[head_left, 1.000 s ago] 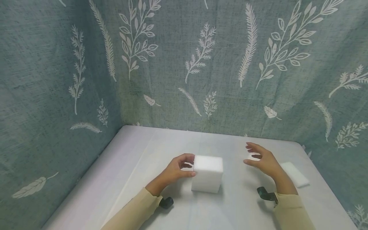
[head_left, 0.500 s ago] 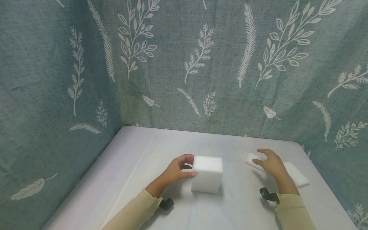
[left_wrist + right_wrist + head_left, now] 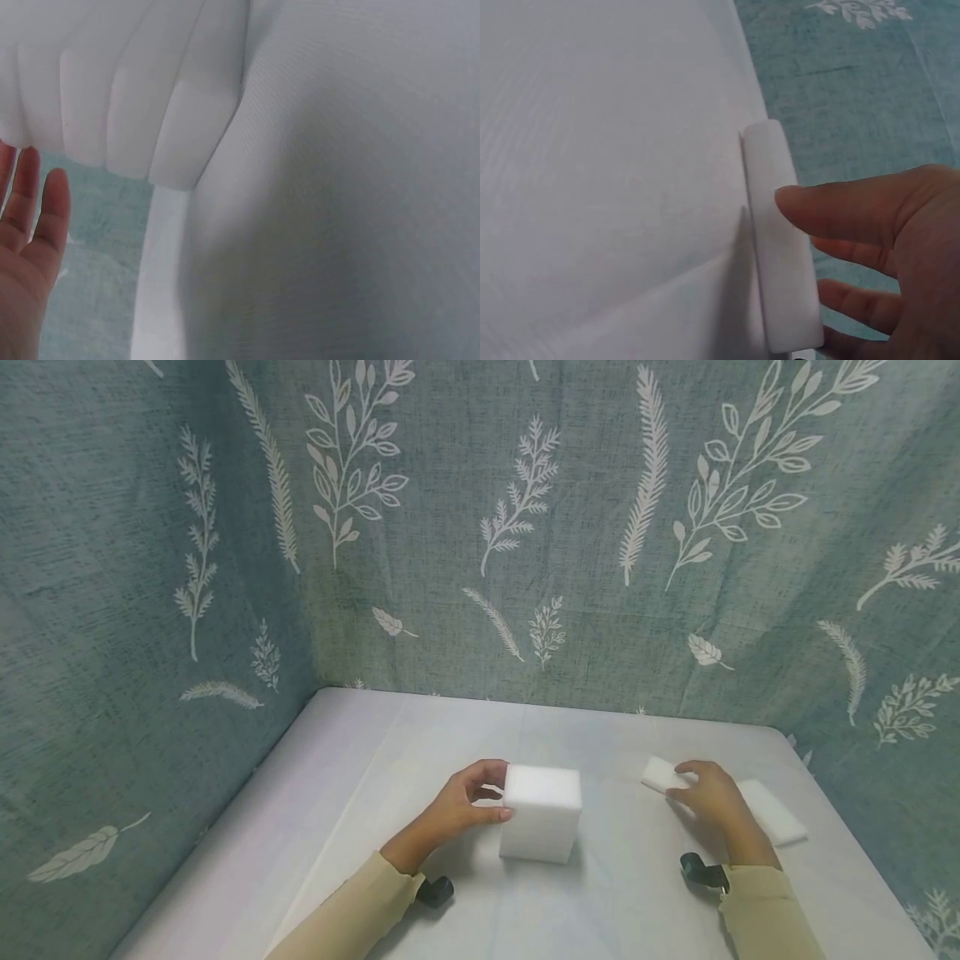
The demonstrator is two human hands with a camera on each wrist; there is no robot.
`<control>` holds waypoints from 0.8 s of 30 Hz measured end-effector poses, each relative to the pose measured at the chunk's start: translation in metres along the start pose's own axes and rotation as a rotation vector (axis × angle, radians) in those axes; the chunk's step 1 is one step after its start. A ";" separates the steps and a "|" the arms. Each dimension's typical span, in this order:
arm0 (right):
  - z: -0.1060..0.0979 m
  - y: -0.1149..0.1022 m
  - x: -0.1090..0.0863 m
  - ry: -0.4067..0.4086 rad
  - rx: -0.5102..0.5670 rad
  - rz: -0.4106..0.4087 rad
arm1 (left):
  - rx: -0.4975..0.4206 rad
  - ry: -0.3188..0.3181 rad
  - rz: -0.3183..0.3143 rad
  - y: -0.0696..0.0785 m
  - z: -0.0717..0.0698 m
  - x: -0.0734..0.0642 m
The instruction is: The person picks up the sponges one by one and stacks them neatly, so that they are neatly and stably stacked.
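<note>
A stack of white sponges, block-like, stands mid-table, its several layers showing in the left wrist view. My left hand holds its left side, thumb at the front corner and fingers curving to the back. From the left wrist, the fingertips reach the edge of the layers. To the right, a single flat white sponge lies on the table, and my right hand pinches it. The right wrist view shows the thumb pressed on this sponge's long edge, with the other fingers partly hidden behind it.
Another flat white sponge lies right of my right wrist, partly hidden by the forearm. A white cloth covers the table. Green leaf-patterned curtain walls the back, left and right sides.
My right hand has moved right and back, down onto the flat sponge, and its thumb and fingers have closed on it. The left hand and the stack have stayed put.
</note>
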State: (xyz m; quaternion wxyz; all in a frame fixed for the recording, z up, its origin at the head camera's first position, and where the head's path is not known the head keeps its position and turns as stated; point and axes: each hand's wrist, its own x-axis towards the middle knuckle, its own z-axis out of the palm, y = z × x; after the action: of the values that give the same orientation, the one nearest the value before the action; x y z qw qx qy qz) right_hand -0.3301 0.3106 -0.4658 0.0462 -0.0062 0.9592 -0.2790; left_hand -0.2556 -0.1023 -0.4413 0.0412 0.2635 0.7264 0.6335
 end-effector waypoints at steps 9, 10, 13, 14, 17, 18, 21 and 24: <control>0.005 0.007 0.004 0.003 -0.071 -0.016 | 0.013 -0.001 -0.014 0.000 0.000 0.000; 0.005 0.006 0.004 0.002 -0.072 -0.015 | 0.016 -0.001 -0.012 0.000 0.000 0.000; 0.005 0.005 0.004 -0.009 -0.071 0.010 | 0.017 -0.002 -0.013 0.001 0.000 0.000; 0.005 0.004 0.004 -0.012 -0.072 0.014 | 0.016 -0.002 -0.013 0.001 0.000 0.000; 0.005 0.003 0.003 -0.017 -0.069 0.025 | 0.007 -0.003 -0.007 0.001 0.000 0.000; 0.005 0.003 0.003 -0.015 -0.069 0.021 | 0.005 -0.003 -0.005 0.001 0.000 0.000; 0.005 0.003 0.003 -0.009 -0.066 0.019 | -0.001 -0.003 -0.001 0.000 0.000 0.000; 0.004 0.003 0.003 0.002 -0.050 0.007 | -0.005 -0.003 -0.008 0.001 0.000 0.000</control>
State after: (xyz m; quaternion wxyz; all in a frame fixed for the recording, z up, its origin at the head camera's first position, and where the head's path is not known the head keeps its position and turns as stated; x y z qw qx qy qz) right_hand -0.3324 0.3109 -0.4715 0.0458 -0.0038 0.9659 -0.2549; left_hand -0.2550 -0.1019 -0.4406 0.0455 0.2613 0.7258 0.6347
